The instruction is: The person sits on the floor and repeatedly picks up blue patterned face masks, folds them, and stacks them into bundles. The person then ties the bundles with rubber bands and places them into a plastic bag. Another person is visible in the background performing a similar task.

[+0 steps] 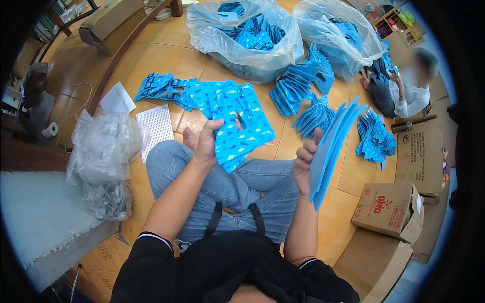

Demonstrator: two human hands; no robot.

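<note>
My left hand (207,140) grips a fanned stack of blue flat pieces (242,136) with a small yellow and dark animal print. A slot is cut through them, and the thumb lies on top. In my right hand (304,164) is a sheaf of plain-looking blue flat pieces (331,156), held nearly edge-on with the fingers closed around its left side. Both stacks are in the air over my crossed legs. Beyond the left stack lies a row of overlapping blue pieces (166,91) with dark outlined shapes. What these pieces are exactly, I cannot tell.
Two clear plastic bags (202,30) (376,48) full of blue pieces stand ahead. Bundles of blue pieces (290,91) lie on the tiled floor. Crumpled plastic (103,141) and printed sheets (155,129) are at left, cardboard boxes (381,207) at right. Another person (417,101) sits far right.
</note>
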